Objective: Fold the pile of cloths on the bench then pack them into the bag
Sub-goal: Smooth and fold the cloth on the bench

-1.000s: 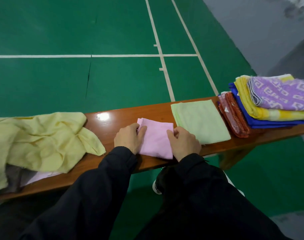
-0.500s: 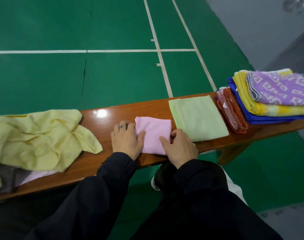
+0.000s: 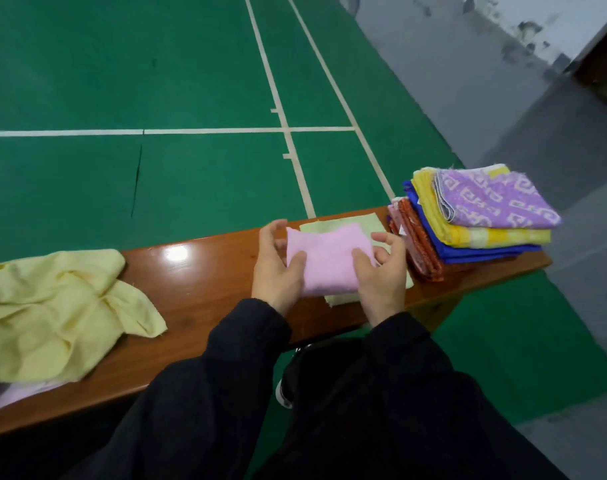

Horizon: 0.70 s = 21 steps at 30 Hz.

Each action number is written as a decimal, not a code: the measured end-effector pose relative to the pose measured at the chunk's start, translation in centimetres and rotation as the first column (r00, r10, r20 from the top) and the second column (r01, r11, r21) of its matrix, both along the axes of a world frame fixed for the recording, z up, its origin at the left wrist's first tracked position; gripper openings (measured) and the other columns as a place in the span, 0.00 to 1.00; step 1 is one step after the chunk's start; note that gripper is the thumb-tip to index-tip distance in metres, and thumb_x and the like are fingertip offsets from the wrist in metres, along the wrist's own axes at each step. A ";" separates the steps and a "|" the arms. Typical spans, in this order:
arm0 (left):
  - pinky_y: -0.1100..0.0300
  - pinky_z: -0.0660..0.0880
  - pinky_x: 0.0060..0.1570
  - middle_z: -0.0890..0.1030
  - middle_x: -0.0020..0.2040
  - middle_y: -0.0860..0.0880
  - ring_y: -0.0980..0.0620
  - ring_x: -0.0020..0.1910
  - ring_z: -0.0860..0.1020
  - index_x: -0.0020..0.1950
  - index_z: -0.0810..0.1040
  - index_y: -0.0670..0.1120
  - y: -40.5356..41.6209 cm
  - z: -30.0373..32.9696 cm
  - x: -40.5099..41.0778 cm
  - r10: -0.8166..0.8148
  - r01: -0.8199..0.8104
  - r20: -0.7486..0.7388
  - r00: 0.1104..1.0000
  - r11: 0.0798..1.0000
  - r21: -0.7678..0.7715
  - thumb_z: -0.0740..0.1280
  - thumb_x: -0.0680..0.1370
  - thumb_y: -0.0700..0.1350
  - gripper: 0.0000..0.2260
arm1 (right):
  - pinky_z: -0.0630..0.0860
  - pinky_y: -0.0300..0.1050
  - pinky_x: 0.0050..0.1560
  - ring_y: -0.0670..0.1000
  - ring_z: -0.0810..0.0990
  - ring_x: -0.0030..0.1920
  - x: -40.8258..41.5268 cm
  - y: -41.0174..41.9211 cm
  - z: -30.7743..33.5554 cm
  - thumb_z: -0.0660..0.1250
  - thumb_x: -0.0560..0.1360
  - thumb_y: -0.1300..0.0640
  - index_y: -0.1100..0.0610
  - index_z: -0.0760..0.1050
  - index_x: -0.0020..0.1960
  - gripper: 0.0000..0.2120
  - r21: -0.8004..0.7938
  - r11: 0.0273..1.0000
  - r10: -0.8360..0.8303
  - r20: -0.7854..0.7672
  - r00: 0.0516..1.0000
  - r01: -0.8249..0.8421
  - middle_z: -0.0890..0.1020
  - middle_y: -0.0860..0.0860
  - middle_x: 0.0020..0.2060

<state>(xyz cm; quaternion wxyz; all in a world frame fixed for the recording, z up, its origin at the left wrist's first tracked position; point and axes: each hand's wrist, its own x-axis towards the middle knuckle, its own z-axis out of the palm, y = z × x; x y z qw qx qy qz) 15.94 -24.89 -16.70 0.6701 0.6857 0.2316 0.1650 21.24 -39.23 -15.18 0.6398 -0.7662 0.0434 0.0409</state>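
A folded pink cloth [image 3: 329,259] is held between my two hands above a folded pale green cloth [image 3: 336,226] that lies on the wooden bench [image 3: 205,275]. My left hand [image 3: 276,268] grips the pink cloth's left edge, thumb on top. My right hand [image 3: 381,268] grips its right edge, thumb on top and fingers curled at the side. A stack of folded cloths [image 3: 475,220] sits at the bench's right end, with a purple patterned one on top. Unfolded yellow cloth [image 3: 52,313] is heaped at the left. No bag is in view.
Green court floor [image 3: 191,81] with white lines lies beyond the bench. Grey floor [image 3: 502,98] runs along the right. A grey and a pale pink cloth [image 3: 14,396] peek from under the yellow heap. My dark-clad legs and a shoe [image 3: 284,389] are below the bench.
Both hands have lifted the folded pink cloth off the bench and carried it right, over the green cloth. The view has shifted right as well.
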 end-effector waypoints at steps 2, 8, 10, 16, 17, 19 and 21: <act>0.55 0.77 0.50 0.76 0.55 0.53 0.48 0.52 0.78 0.66 0.67 0.55 -1.5 0.9 2.1 -0.026 0.025 0.032 0.999 0.999 0.032 0.64 0.78 0.37 0.20 | 0.81 0.56 0.57 0.53 0.83 0.55 2.5 -1.1 0.6 0.69 0.74 0.55 0.35 0.70 0.56 0.18 -0.035 0.999 -0.029 0.052 0.998 0.031 0.83 0.52 0.53; 0.48 0.60 0.73 0.60 0.77 0.42 0.42 0.76 0.57 0.78 0.62 0.51 -5.2 -2.7 4.0 -0.108 0.280 -0.360 0.927 0.839 0.468 0.65 0.79 0.50 0.28 | 0.65 0.50 0.74 0.56 0.70 0.71 3.9 -3.2 -1.9 0.66 0.77 0.62 0.56 0.73 0.69 0.21 -0.552 0.829 0.083 0.271 0.959 0.084 0.74 0.55 0.69; 0.47 0.61 0.73 0.60 0.79 0.42 0.41 0.77 0.57 0.75 0.68 0.53 -6.0 -3.8 3.5 -0.141 0.377 -0.399 0.906 0.698 0.609 0.62 0.80 0.51 0.22 | 0.60 0.50 0.77 0.54 0.65 0.76 3.6 -3.6 -3.7 0.62 0.80 0.57 0.51 0.73 0.72 0.20 -0.749 0.659 0.309 0.191 0.931 -0.065 0.69 0.53 0.75; 0.46 0.61 0.74 0.59 0.80 0.44 0.42 0.78 0.57 0.74 0.68 0.51 -6.0 -4.7 2.5 -0.250 0.535 -0.482 0.840 0.531 0.656 0.60 0.81 0.51 0.21 | 0.52 0.56 0.80 0.54 0.58 0.80 4.2 -4.0 -5.8 0.56 0.83 0.51 0.46 0.69 0.75 0.20 -0.906 0.364 0.456 -0.028 0.890 -0.215 0.65 0.50 0.79; 0.47 0.62 0.74 0.63 0.79 0.44 0.42 0.77 0.59 0.74 0.70 0.49 -5.4 -4.4 2.4 -0.248 0.504 -0.449 0.859 0.571 0.648 0.60 0.81 0.51 0.20 | 0.53 0.56 0.80 0.55 0.60 0.79 4.0 -3.7 -5.5 0.58 0.83 0.51 0.48 0.73 0.73 0.19 -0.894 0.403 0.460 0.014 0.888 -0.195 0.69 0.51 0.77; 0.50 0.64 0.71 0.72 0.72 0.42 0.43 0.73 0.66 0.70 0.74 0.46 -4.1 -3.8 2.1 -0.215 0.417 -0.376 0.901 0.666 0.618 0.62 0.82 0.48 0.18 | 0.61 0.54 0.76 0.56 0.68 0.75 3.1 -2.7 -4.7 0.62 0.81 0.52 0.52 0.79 0.66 0.16 -0.859 0.482 0.509 0.115 0.853 -0.171 0.77 0.52 0.70; 0.53 0.65 0.67 0.76 0.65 0.43 0.43 0.67 0.71 0.66 0.77 0.44 -2.5 -3.1 1.3 -0.159 0.333 -0.330 0.931 0.742 0.582 0.63 0.81 0.45 0.15 | 0.69 0.52 0.69 0.56 0.75 0.67 1.8 -1.4 -4.0 0.63 0.79 0.52 0.53 0.83 0.57 0.12 -0.826 0.537 0.548 0.188 0.815 -0.171 0.83 0.52 0.60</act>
